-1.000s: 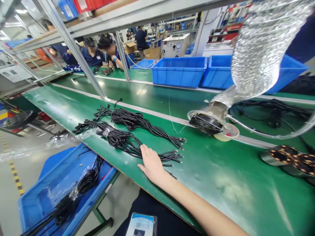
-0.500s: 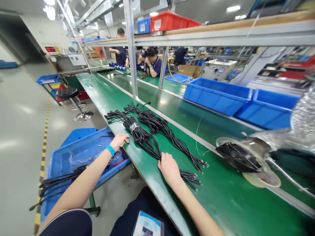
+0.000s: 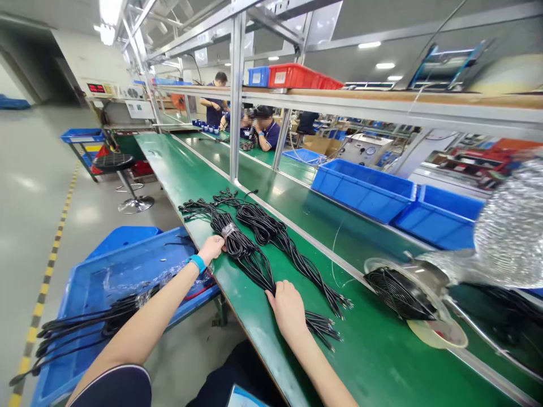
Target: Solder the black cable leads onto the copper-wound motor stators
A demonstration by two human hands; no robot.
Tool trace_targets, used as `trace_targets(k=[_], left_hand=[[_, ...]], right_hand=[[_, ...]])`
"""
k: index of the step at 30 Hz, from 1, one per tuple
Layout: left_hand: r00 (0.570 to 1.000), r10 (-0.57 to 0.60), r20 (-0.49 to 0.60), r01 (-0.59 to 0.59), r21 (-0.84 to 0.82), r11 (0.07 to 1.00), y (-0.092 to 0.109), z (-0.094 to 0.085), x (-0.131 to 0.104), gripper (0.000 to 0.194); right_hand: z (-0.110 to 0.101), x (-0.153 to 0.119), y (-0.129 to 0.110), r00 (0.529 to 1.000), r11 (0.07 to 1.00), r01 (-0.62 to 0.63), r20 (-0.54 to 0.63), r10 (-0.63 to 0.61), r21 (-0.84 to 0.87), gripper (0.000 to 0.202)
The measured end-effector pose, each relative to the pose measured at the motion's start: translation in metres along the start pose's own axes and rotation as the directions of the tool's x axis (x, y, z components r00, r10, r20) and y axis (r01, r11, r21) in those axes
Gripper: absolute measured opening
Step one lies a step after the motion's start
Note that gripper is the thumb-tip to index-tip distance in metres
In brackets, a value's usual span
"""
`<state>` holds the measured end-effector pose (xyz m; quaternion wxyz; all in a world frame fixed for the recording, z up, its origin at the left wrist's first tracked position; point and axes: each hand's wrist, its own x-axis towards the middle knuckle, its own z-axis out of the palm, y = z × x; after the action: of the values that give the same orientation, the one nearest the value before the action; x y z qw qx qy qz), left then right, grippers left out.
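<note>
Two bundles of black cables lie side by side on the green bench (image 3: 365, 362). My right hand (image 3: 287, 308) is wrapped round the lower part of the near bundle (image 3: 241, 249), whose stripped ends fan out beyond it. At that bundle's banded middle, my left hand (image 3: 212, 249) has its fingers curled against the cables' left side; its fingertips are partly hidden. The far bundle (image 3: 292, 243) lies just behind, touched by neither hand.
Left of the bench, a blue tray (image 3: 76, 288) holds more black cables and clear plastic. A fan with a foil duct (image 3: 504, 226) stands at right. Blue bins (image 3: 365, 195) line the far side. People sit and stand further back, and a stool (image 3: 114, 163) is at left.
My left hand has moved in against the near bundle and its fingers have curled. The right hand keeps its hold. The camera view has tilted up slightly.
</note>
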<state>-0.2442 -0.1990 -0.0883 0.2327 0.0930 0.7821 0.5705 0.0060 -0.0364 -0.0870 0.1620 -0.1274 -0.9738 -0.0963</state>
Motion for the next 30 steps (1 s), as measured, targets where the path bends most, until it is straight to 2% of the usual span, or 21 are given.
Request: trace_targets(k=[4,8,12,15,18,22,26,30], left_hand=[[0.996,-0.042,-0.073,0.037,-0.074,0.997,-0.001,0.002,0.005,0.025],[0.997,-0.024,-0.077,0.007,-0.208,0.978,0.003,0.001,0.003,0.024],[0.996,0.083,-0.030,-0.089,-0.388,0.917,0.010,-0.007,-0.009,0.024],[0.982,0.187,0.001,-0.160,-0.512,0.844,0.018,-0.015,-0.020,0.023],[0.964,0.267,0.021,-0.201,-0.600,0.774,0.030,-0.024,-0.028,0.025],[0.938,0.344,0.028,-0.235,-0.679,0.695,0.053,-0.039,-0.032,0.027],[0.922,0.387,0.029,-0.247,-0.725,0.643,0.076,-0.053,-0.032,0.026],[0.911,0.409,0.059,-0.233,-0.745,0.625,0.094,-0.057,-0.031,0.024]], right_hand=[[-0.001,0.002,-0.002,1.000,1.000,0.011,0.006,-0.011,-0.010,0.016],[-0.002,0.003,-0.004,0.999,0.999,-0.008,0.049,0.006,0.041,0.015],[-0.009,0.005,-0.001,0.986,0.981,-0.087,0.159,0.059,0.176,0.017],[-0.019,0.010,0.005,0.963,0.918,-0.198,0.245,0.116,0.343,0.027],[-0.030,0.020,0.013,0.932,0.829,-0.300,0.332,0.148,0.472,0.034],[-0.037,0.034,0.023,0.917,0.747,-0.326,0.387,0.100,0.579,0.027],[-0.037,0.039,0.027,0.904,0.746,-0.335,0.419,0.083,0.576,0.025],[-0.036,0.039,0.032,0.893,0.760,-0.344,0.442,0.084,0.552,0.026]])
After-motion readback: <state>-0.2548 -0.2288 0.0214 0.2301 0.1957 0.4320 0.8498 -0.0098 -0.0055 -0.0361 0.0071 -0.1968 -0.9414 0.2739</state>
